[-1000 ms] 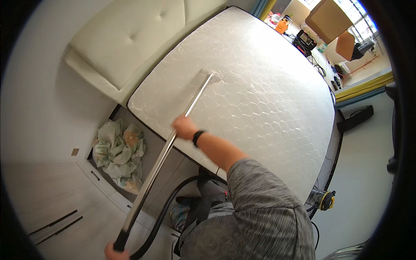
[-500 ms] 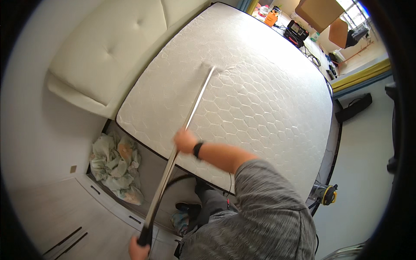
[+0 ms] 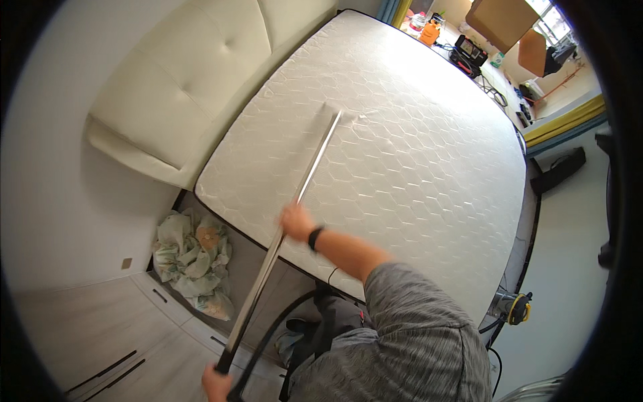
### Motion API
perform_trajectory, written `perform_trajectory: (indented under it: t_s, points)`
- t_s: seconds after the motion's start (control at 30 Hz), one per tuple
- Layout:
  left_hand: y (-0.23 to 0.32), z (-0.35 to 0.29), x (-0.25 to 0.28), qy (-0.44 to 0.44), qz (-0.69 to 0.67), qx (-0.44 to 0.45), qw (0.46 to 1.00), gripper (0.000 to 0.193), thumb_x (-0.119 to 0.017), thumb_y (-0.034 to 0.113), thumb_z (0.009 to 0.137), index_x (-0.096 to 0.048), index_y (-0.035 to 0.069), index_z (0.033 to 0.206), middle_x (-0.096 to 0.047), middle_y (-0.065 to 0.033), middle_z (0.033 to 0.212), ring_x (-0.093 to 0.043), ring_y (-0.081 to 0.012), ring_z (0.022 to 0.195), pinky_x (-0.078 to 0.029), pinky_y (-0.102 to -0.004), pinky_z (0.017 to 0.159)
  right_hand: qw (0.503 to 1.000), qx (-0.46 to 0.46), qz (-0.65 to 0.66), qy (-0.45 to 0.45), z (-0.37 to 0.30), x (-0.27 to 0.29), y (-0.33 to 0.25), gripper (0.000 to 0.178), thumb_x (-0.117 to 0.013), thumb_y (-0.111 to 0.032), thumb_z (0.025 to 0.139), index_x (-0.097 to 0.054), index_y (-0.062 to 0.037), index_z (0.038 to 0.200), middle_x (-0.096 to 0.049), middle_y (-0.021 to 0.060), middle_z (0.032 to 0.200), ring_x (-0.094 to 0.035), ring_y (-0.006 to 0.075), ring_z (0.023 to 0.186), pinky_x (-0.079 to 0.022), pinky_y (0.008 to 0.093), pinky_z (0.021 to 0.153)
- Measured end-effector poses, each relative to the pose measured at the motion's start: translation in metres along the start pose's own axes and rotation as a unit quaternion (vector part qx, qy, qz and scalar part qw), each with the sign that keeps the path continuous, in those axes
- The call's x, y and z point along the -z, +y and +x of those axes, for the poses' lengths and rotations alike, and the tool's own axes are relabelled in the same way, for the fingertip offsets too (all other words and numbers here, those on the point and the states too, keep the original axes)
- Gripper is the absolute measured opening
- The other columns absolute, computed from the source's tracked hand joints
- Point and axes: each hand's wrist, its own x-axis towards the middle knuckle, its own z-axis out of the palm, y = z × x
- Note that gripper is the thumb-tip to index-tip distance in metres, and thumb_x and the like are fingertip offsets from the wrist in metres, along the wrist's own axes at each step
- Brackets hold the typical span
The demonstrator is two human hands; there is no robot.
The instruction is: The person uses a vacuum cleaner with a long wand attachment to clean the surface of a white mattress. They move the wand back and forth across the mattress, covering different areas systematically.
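Observation:
A long shiny vacuum wand [image 3: 317, 161] slants across the view, its pale, blurred nozzle [image 3: 340, 112] down on a white quilted mattress [image 3: 415, 167]. My right hand [image 3: 297, 222], with a black band at the wrist, is wrapped round the middle of the tube. At the lower left, my left hand [image 3: 218, 384] is closed round the wand's dark handle end, partly cut off by the picture's edge. A black hose [image 3: 278, 315] curves from near that hand toward my legs.
A cream padded headboard [image 3: 181, 87] borders the mattress on the left. Crumpled floral bedding [image 3: 194, 261] lies by pale drawers [image 3: 100, 342]. A metal canister machine [image 3: 512, 308] stands at the right. Beyond the far edge are an orange container [image 3: 429, 33], an open black case [image 3: 470, 50] and cables.
The whole view has shifted slightly, so the scene sits farther right and lower. The hose now bows out more visibly beside the wand. Both hands keep their grip, and the nozzle stays on the mattress.

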Motion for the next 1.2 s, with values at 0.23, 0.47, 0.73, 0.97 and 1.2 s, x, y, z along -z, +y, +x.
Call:
perform_trajectory:
  t_s: [0.23,0.47,0.73,0.97,1.2]
  points:
    - [0.185,0.034,-0.02,-0.107,-0.091,-0.212,0.967,0.046,-0.073,0.02,0.068,-0.058,0.003,0.108,-0.066,-0.0244,0.085,-0.064,-0.0434,0.083,-0.051,-0.0488,0.072,0.929,-0.334,-0.139,-0.078,0.022,0.072,0.185,0.053,-0.061,-0.035,0.092,-0.046,-0.0246,0.142,-0.036,0.0125,0.153,-0.029,0.034,0.144,-0.025,0.0584,0.112]
    - [-0.026,-0.081,-0.036,-0.11,-0.125,0.017,0.986,0.043,-0.07,0.012,0.062,-0.059,0.003,0.103,-0.066,-0.0204,0.081,-0.064,-0.0425,0.081,-0.05,-0.0454,0.072,0.945,-0.001,-0.291,-0.151,-0.032,-0.004,-0.05,0.048,-0.054,-0.039,0.091,-0.062,-0.0094,0.128,-0.053,0.0142,0.139,-0.038,0.038,0.136,-0.017,0.0635,0.112]
    - [-0.2,-0.307,0.019,-0.12,-0.074,0.257,0.956,0.051,-0.07,0.018,0.075,-0.059,0.004,0.123,-0.063,-0.0289,0.11,-0.059,-0.0438,0.105,-0.045,-0.0478,0.087,0.863,0.428,0.002,-0.269,-0.207,0.016,-0.313,0.03,-0.068,-0.039,0.084,-0.073,-0.0112,0.096,-0.071,0.0063,0.09,-0.067,0.0286,0.082,-0.052,0.0409,0.069]
    - [-0.188,-0.434,0.112,-0.047,0.015,0.412,0.91,0.041,-0.066,0.017,0.078,-0.063,0.004,0.117,-0.065,-0.0258,0.105,-0.061,-0.042,0.101,-0.046,-0.047,0.084,0.816,0.506,0.145,-0.237,-0.291,0.062,-0.402,0.033,-0.073,-0.038,0.08,-0.069,-0.006,0.087,-0.069,0.011,0.082,-0.067,0.0308,0.082,-0.052,0.0441,0.07]
    - [-0.135,-0.392,0.178,0.013,0.111,0.347,0.931,0.032,-0.062,0.016,0.082,-0.067,0.004,0.11,-0.067,-0.0228,0.101,-0.063,-0.0401,0.098,-0.047,-0.0462,0.08,0.866,0.397,0.254,-0.168,-0.282,0.072,-0.313,0.035,-0.073,-0.039,0.074,-0.067,-0.0087,0.09,-0.068,0.0107,0.085,-0.066,0.0319,0.084,-0.051,0.0457,0.074]
